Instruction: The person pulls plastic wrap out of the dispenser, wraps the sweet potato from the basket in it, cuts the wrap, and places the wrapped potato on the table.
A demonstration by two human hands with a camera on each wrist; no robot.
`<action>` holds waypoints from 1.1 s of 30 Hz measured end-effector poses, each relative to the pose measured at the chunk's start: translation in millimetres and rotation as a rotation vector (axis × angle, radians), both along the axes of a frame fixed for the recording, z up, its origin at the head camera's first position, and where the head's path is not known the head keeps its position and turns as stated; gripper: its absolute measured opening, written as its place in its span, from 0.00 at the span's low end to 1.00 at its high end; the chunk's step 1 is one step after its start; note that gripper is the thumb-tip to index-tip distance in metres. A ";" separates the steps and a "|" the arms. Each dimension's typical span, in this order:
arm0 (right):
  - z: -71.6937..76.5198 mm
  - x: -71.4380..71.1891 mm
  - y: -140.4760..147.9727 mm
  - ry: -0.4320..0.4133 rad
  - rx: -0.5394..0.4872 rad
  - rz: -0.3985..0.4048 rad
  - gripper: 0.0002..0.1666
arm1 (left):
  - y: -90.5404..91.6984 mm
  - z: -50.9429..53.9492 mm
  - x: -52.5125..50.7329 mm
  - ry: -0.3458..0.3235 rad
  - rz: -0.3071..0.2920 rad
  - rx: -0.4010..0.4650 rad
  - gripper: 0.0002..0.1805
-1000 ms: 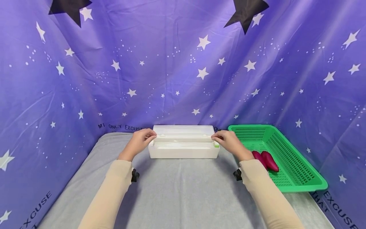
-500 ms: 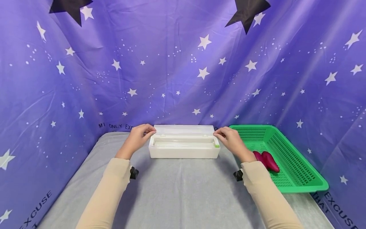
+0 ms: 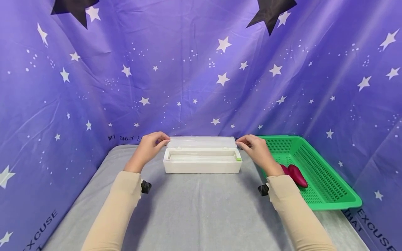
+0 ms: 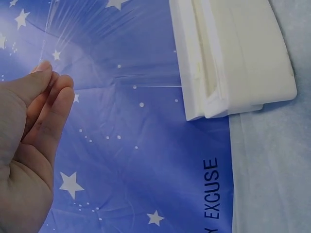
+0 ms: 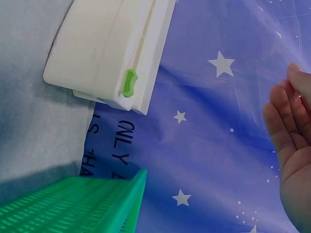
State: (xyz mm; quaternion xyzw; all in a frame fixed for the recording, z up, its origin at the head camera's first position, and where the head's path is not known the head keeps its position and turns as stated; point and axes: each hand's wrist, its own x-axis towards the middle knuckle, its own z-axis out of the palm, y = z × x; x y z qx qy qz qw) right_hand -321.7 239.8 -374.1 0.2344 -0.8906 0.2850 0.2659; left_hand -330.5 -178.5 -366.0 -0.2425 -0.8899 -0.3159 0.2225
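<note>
Before a purple star-printed curtain [image 3: 188, 69], a white rectangular plastic dispenser [image 3: 202, 167] sits on a grey cloth-covered desk [image 3: 201, 212]; I see left hand [image 3: 150, 149] and right hand [image 3: 258, 151], fingers pinched on clear plastic film [image 4: 92, 24], its creases plainer from the left wrist than the head.

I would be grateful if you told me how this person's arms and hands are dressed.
The long sleeves are plain beige, slightly wrinkled toward the wrists. A small black device shows at the inner side of each wrist. The left hand and right hand wear no gloves.
</note>
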 end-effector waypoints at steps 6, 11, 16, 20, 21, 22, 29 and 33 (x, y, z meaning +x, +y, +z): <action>4.6 1.4 -0.6 0.077 -0.009 0.011 0.03 | -0.4 4.9 3.4 0.011 -0.003 0.038 0.04; 8.4 4.4 -0.1 0.098 -0.012 -0.004 0.04 | 1.2 10.6 5.5 0.021 0.001 0.051 0.04; 10.4 6.4 -0.4 0.133 -0.023 -0.001 0.03 | 0.7 15.2 7.5 0.034 0.011 0.042 0.04; 14.0 7.9 -2.6 0.151 -0.034 0.012 0.04 | -1.3 20.6 9.1 0.032 0.018 0.031 0.04; 14.8 8.3 -3.1 0.153 -0.035 0.007 0.04 | -1.5 21.8 9.6 0.032 0.017 0.028 0.04; 15.5 8.9 -3.4 0.157 -0.041 0.004 0.04 | -1.6 23.0 9.9 0.030 0.017 0.028 0.04; 20.0 10.9 -3.3 0.179 -0.065 -0.006 0.04 | -0.6 29.8 11.9 0.033 0.013 0.048 0.04; 22.9 13.7 -3.1 0.194 -0.072 -0.004 0.05 | 0.6 32.8 14.3 0.040 0.014 0.051 0.04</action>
